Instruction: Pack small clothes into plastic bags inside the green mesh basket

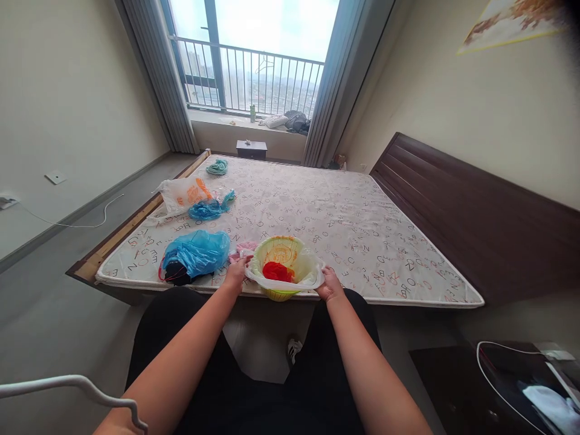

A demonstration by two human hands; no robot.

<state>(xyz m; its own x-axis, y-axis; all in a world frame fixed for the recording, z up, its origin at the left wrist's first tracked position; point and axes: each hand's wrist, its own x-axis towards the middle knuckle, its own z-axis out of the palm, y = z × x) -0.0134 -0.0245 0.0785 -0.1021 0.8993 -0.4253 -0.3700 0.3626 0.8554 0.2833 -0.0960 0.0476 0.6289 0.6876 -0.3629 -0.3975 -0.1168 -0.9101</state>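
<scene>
A yellow-green bin (279,296) stands at the mattress's near edge, between my knees. Over its rim is a whitish see-through plastic bag (312,269), with something bright red (277,272) inside. My left hand (237,273) is closed on the bag's left edge. On the opposite side, my right hand (330,284) grips the bag's right edge. Crumpled pink cloth (244,249) lies just beyond my left hand. To its left rests a blue plastic bag (199,251) with a black item (177,273) partly under it.
The letter-printed mattress (317,205) fills the bed. Along its left side lie a white bag with orange print (183,194), another blue bag (209,208) and a teal bundle (217,167). A dark headboard (462,205) stands right. A white cable (481,368) hangs at lower right.
</scene>
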